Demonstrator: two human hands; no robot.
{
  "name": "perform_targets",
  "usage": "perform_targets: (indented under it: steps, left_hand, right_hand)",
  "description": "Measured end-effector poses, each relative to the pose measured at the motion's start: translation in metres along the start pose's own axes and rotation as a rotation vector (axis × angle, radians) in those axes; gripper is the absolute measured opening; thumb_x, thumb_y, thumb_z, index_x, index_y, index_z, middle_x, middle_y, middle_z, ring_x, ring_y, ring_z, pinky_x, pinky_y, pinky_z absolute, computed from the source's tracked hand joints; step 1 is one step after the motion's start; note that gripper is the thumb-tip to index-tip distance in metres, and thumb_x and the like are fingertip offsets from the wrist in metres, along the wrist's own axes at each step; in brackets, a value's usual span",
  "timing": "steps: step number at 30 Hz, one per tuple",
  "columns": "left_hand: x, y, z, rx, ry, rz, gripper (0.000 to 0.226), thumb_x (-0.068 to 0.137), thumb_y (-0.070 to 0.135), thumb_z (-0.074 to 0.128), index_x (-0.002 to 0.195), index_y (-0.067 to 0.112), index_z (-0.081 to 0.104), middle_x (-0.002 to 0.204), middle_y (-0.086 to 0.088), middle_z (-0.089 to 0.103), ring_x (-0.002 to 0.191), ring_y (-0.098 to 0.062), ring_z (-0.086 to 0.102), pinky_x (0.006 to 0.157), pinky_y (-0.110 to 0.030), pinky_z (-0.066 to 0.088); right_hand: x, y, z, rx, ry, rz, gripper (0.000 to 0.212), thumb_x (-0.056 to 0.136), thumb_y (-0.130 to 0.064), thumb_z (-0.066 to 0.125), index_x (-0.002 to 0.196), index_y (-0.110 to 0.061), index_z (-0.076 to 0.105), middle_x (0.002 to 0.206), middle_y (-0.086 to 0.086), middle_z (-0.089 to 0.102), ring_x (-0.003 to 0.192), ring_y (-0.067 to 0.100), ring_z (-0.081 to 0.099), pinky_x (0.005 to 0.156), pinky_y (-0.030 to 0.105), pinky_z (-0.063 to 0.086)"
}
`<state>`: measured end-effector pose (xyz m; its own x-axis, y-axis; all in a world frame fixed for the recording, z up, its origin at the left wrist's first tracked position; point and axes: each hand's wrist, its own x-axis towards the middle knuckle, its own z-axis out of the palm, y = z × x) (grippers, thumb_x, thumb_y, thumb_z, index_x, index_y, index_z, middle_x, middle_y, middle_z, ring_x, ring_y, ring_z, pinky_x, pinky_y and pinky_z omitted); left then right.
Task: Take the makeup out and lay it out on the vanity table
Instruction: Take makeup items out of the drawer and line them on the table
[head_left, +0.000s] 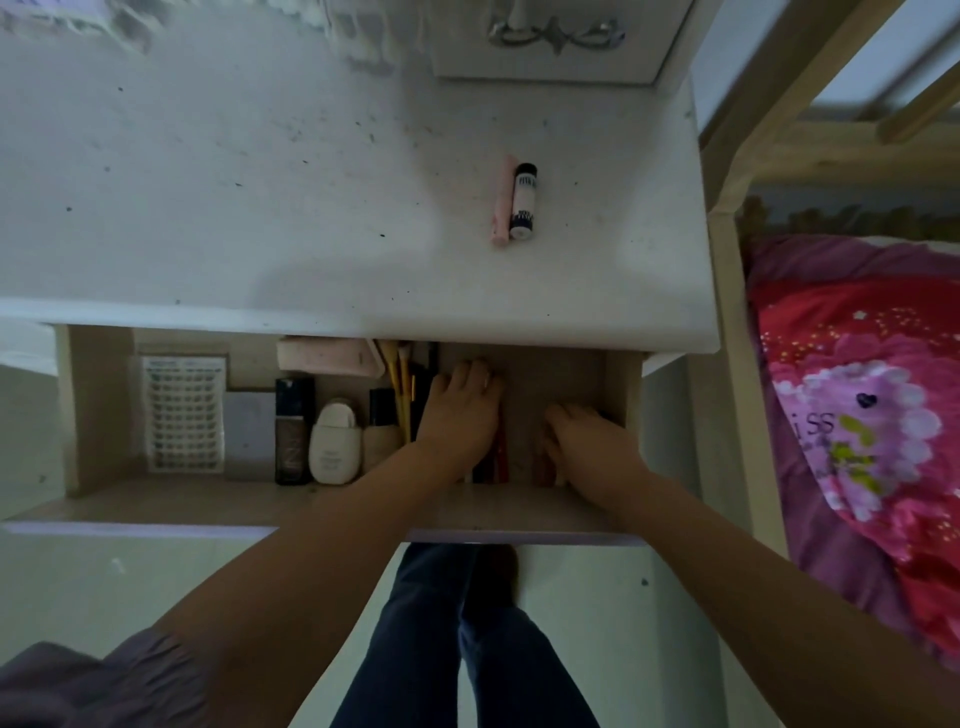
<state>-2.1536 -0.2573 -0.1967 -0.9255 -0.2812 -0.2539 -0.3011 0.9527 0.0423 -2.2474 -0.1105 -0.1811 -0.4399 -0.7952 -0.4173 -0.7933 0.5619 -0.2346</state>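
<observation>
The vanity drawer (98, 405) is pulled open below the white table top (260, 208). Both of my hands reach into its right part, palms down. My left hand (460, 410) lies over thin red and dark pencils (496, 457), its fingertips bent down. My right hand (587, 447) is close to the drawer's right wall and hides whatever is beneath it. On the table top a pink tube (503, 200) and a white tube with a dark cap (523, 201) lie side by side.
In the drawer lie a lash tray (184, 415), a grey compact (249, 434), a dark foundation bottle (294, 431), a white bottle (335, 441), gold-handled brushes (400, 389) and a pink pouch (327, 356). A bed with pink bedding (857, 395) stands to the right.
</observation>
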Motion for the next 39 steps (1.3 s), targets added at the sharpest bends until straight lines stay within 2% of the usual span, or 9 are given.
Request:
perform_targets:
  steps: [7,11,15,18,21,27,30,35,39]
  left_hand:
    - [0.020,-0.006,-0.007,-0.205,0.004,-0.024,0.032,0.085,0.005,0.054,0.116,-0.004,0.059,0.125,-0.026,0.053,0.118,-0.044,0.048,0.096,-0.053,0.035]
    - [0.028,-0.003,-0.007,-0.154,-0.036,-0.031,0.044,0.095,0.016,0.042,0.138,0.008,0.042,0.143,-0.014,0.040,0.133,-0.033,0.033,0.111,-0.046,0.019]
    - [0.025,0.004,-0.010,-0.341,0.099,0.015,0.034,0.092,0.010,0.047,0.125,0.004,0.054,0.121,-0.019,0.059,0.115,-0.034,0.051,0.096,-0.038,0.034]
    - [0.020,0.009,-0.019,-0.626,-0.019,-0.039,0.018,0.091,0.010,0.050,0.106,0.003,0.057,0.098,-0.017,0.064,0.092,-0.031,0.060,0.081,-0.033,0.046]
    - [0.008,0.007,-0.041,-0.873,-0.095,-0.053,0.016,0.090,0.010,0.057,0.105,0.006,0.056,0.098,-0.009,0.065,0.092,-0.024,0.061,0.079,-0.032,0.051]
    - [-0.014,-0.031,-0.139,-0.999,-0.018,0.030,0.013,0.089,0.012,0.059,0.098,0.020,0.053,0.090,0.005,0.061,0.082,-0.009,0.062,0.075,-0.020,0.053]
    - [0.022,-0.060,-0.184,-1.090,0.114,-0.133,0.011,0.089,0.011,0.058,0.099,0.015,0.054,0.084,0.003,0.062,0.070,-0.007,0.063,0.068,-0.019,0.055]
    - [0.102,-0.092,-0.196,-1.111,0.070,-0.330,0.010,0.089,0.007,0.059,0.098,0.008,0.055,0.075,-0.004,0.062,0.062,-0.015,0.062,0.066,-0.028,0.058]
    - [0.132,-0.087,-0.186,-1.094,0.144,-0.394,0.009,0.089,0.007,0.058,0.097,0.008,0.054,0.072,-0.002,0.059,0.049,-0.003,0.058,0.043,-0.010,0.045]
  right_hand:
    - [0.002,0.000,-0.007,0.158,-0.041,0.016,0.022,0.097,-0.028,0.044,0.111,-0.012,0.050,0.109,0.009,0.059,0.095,0.027,0.058,0.067,0.030,0.040]
    - [0.003,0.001,-0.009,0.197,-0.078,0.008,0.022,0.097,-0.027,0.045,0.110,-0.012,0.055,0.110,0.008,0.058,0.097,0.024,0.057,0.075,0.033,0.045]
    - [0.003,0.003,-0.010,0.271,-0.091,-0.017,0.019,0.096,-0.025,0.048,0.108,-0.013,0.057,0.107,0.007,0.058,0.091,0.023,0.057,0.075,0.032,0.046]
    - [-0.002,0.003,-0.013,0.327,-0.064,-0.023,0.017,0.094,-0.023,0.051,0.107,-0.014,0.057,0.106,0.006,0.057,0.089,0.022,0.058,0.073,0.027,0.042]
    - [-0.006,0.003,-0.032,0.352,-0.063,-0.039,0.016,0.092,-0.024,0.054,0.105,-0.015,0.057,0.103,0.005,0.058,0.089,0.022,0.058,0.077,0.032,0.046]
    - [0.001,0.002,-0.141,0.475,-0.009,-0.152,0.009,0.093,-0.024,0.054,0.101,-0.026,0.056,0.089,-0.018,0.055,0.080,-0.003,0.053,0.067,0.008,0.037]
    - [0.037,0.014,-0.192,0.592,0.139,-0.077,0.010,0.095,-0.022,0.051,0.104,-0.025,0.056,0.087,-0.017,0.057,0.073,-0.002,0.056,0.058,0.011,0.043]
    - [0.112,0.034,-0.211,0.593,0.217,0.025,0.019,0.096,-0.017,0.049,0.105,-0.009,0.064,0.095,0.005,0.064,0.073,0.011,0.059,0.055,0.015,0.047]
    - [0.135,0.030,-0.205,0.584,0.248,0.018,0.022,0.096,-0.017,0.049,0.106,-0.008,0.066,0.098,0.002,0.061,0.084,0.016,0.055,0.066,0.025,0.046]
